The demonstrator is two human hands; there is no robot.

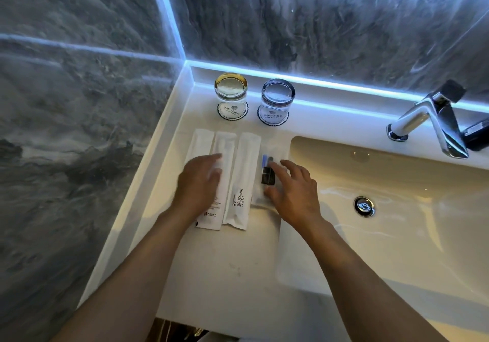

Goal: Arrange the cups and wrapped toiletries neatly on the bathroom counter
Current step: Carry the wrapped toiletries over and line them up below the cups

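Showing both hands flat over a row of wrapped toiletries on the white counter (232,262), at 9 o'clock of the sink basin (397,209). L hand (197,183): fingers extended, palm down, pressing on the two leftmost white packets (202,140); nothing gripped. R hand (293,191): fingers spread, thumb and fingertips touching the clear packet (272,153) w/ dark and blue contents; not closed round it. Btwn the hands lies the packet marked "BRUSHING TEETH" (242,183), lengthwise, parallel to its neighbours. At 12 o'clock of the row, two glass cups stand on round coasters: gold-tinted cup (230,95) and, just beside it at 3 o'clock, blue-tinted cup (277,101). Chrome faucet (434,122) at 2 o'clock.
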